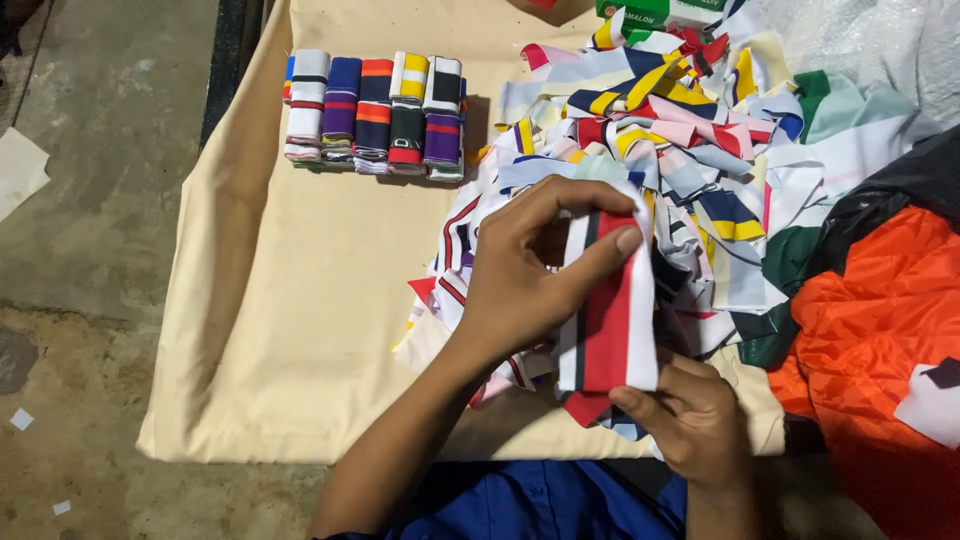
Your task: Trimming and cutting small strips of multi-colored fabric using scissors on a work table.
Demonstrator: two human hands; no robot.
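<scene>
A striped fabric strip [610, 310], red with white and black bands, stands upright between both hands. My left hand [525, 270] pinches its upper part, thumb on the front and fingers over the top edge. My right hand [695, 420] holds its lower end from below. Behind the strip lies a loose heap of colourful striped fabric pieces [680, 150]. At the back left, several folded strips stand in a neat row [375, 115].
Everything rests on a beige cloth [300, 300] spread over a low surface, with concrete floor [90, 200] to the left. An orange and black plastic sheet [880, 330] lies at the right. A green box [640, 15] sits at the far edge.
</scene>
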